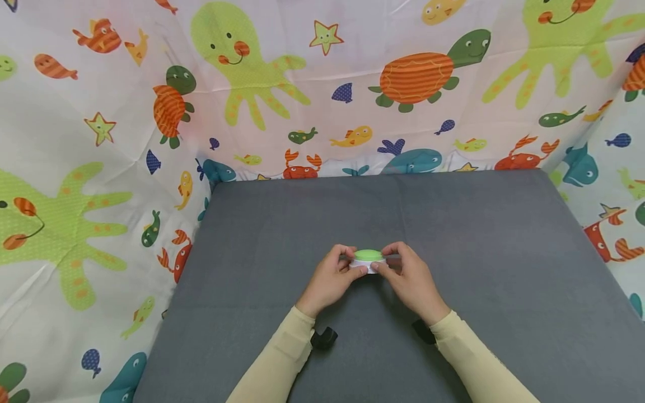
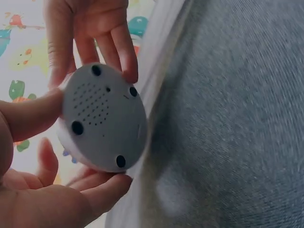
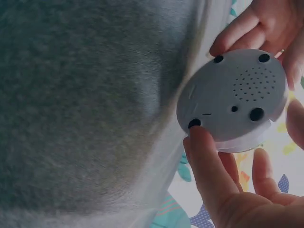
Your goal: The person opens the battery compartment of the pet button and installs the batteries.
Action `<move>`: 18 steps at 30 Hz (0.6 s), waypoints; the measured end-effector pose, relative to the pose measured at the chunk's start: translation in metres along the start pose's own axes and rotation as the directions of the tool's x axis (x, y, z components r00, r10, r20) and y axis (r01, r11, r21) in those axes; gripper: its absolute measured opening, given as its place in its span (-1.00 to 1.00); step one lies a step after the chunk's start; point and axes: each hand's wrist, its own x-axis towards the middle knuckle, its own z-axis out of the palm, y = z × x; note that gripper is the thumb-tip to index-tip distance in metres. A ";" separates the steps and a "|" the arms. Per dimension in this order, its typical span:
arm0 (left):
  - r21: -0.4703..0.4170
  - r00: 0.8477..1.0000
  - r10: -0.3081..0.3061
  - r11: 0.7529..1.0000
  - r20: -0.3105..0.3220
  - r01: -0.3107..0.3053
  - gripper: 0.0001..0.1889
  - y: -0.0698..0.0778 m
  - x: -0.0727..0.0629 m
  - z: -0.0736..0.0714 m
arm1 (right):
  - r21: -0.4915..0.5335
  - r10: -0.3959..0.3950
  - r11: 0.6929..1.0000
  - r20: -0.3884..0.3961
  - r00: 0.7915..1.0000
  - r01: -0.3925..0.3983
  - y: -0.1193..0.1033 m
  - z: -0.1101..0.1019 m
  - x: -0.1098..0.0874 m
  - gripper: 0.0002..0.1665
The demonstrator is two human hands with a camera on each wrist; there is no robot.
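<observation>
A round push button (image 1: 369, 255) with a green domed top and a white base is held up off the grey cloth between both hands. My left hand (image 1: 328, 281) grips its left side, thumb at the near edge and fingers round the far side. From the right, my right hand (image 1: 417, 284) holds the opposite rim between thumb and fingers. The white underside (image 2: 107, 123) shows in the left wrist view, with a patch of small speaker holes and several dark round feet. The right wrist view shows the same underside, a fingertip (image 3: 202, 135) by one foot.
Grey cloth (image 1: 282, 224) covers the table under the hands. White curtains (image 1: 282, 140) printed with sea animals stand along the back, left and right sides. A dark strap piece (image 1: 324, 338) sits at the left wrist, another (image 1: 423, 331) at the right.
</observation>
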 end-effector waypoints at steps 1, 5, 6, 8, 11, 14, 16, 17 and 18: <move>0.012 1.000 0.003 1.000 0.011 -0.003 -0.61 -0.001 0.001 0.001 | -0.003 0.006 1.000 0.006 1.000 -0.006 0.001 0.000 0.000 -0.57; 0.160 0.999 0.035 0.986 0.031 -0.040 -0.29 -0.008 0.004 0.004 | -0.032 -0.025 0.999 0.024 0.999 0.025 0.006 0.003 -0.001 -0.40; 0.198 0.999 0.045 0.979 0.030 -0.050 -0.22 -0.010 0.004 0.005 | -0.051 -0.040 0.998 0.030 0.999 0.042 0.008 0.005 -0.002 -0.36; 0.278 0.998 0.065 0.958 0.022 -0.068 -0.12 -0.013 0.004 0.006 | -0.098 -0.078 0.992 0.039 0.996 0.082 0.013 0.008 -0.002 -0.28; 0.398 0.995 0.099 0.913 0.006 -0.093 -0.09 -0.015 0.004 0.008 | -0.174 -0.127 0.976 0.046 0.991 0.133 0.018 0.011 0.000 -0.22; 0.504 0.991 0.132 0.855 0.007 -0.117 -0.08 -0.018 0.005 0.012 | -0.218 -0.156 0.962 0.052 0.986 0.164 0.021 0.013 0.001 -0.17; 0.539 0.989 0.146 0.832 0.019 -0.133 -0.07 -0.020 0.005 0.013 | -0.225 -0.168 0.958 0.059 0.984 0.177 0.022 0.013 0.002 -0.15; 0.555 0.988 0.150 0.820 0.025 -0.139 -0.06 -0.020 0.005 0.013 | -0.232 -0.178 0.954 0.061 0.982 0.188 0.023 0.012 0.001 -0.14; 0.571 0.988 0.152 0.809 0.024 -0.139 -0.04 -0.021 0.004 0.012 | -0.245 -0.190 0.949 0.062 0.980 0.199 0.024 0.010 0.001 -0.12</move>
